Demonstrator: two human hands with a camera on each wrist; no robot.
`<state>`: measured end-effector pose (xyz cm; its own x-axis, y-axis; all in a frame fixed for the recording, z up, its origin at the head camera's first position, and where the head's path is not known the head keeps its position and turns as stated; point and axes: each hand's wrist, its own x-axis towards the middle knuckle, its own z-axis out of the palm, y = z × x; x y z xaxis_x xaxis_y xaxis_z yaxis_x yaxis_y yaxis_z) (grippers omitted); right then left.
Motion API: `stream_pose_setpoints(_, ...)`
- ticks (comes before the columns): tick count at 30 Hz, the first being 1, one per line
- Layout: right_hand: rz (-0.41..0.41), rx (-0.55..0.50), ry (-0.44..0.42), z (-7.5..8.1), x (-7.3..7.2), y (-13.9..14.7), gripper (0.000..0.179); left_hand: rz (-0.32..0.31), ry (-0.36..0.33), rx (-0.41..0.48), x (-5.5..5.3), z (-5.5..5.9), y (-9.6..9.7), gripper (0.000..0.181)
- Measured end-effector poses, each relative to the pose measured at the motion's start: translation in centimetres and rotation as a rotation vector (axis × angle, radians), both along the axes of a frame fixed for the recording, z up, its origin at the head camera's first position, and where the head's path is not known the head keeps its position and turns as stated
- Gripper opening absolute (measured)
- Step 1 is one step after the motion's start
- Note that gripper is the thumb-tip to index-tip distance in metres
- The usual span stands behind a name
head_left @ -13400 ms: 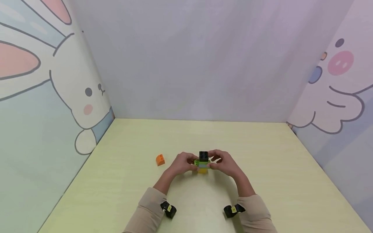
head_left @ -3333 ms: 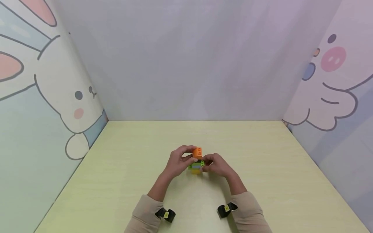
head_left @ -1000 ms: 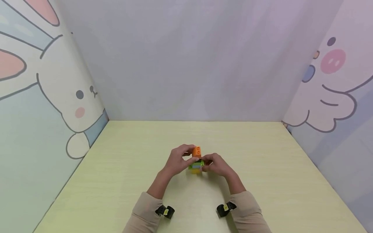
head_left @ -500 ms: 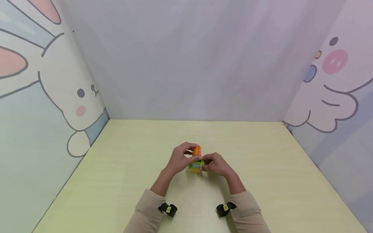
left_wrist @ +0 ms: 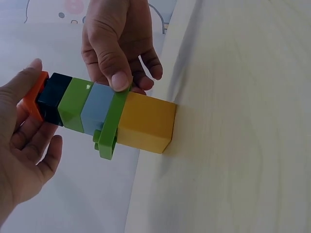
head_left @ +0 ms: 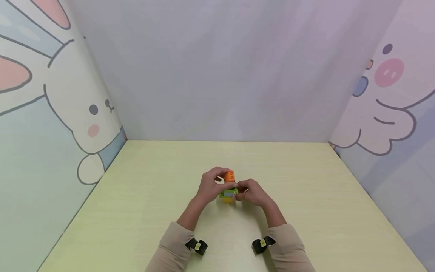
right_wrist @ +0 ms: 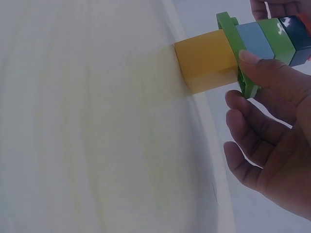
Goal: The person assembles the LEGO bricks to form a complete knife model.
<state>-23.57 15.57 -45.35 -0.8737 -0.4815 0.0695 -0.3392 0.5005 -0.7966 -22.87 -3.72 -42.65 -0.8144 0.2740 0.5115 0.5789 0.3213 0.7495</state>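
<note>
An upright tower of toy building blocks stands on the table between my hands. At its bottom is a yellow block, topped by a thin green plate with studs jutting at its ends. Above come a grey-blue block, a green block and a black block. The orange block forms the top, pinched between thumb and fingers of my left hand. My right hand grips the tower lower down, its thumb across the grey-blue block and green plate in the right wrist view.
The pale wooden table spreads around the tower. A plain grey backdrop rises behind it. Side panels carry a rabbit drawing on the left and a pink-nosed animal drawing on the right.
Earliest, the orange block lay on the table left of the tower; later my left hand held it atop the black block. Since then my left thumb has shifted slightly rightward; the right hand stays.
</note>
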Motion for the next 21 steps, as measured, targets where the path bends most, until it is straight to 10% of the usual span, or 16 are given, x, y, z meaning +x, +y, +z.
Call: stream_pose_setpoints(21,-0.027,0.013,-0.009,0.1,0.1,-0.2,0.027,-0.141,-0.019,-0.024,0.0,-0.1,-1.7,0.039)
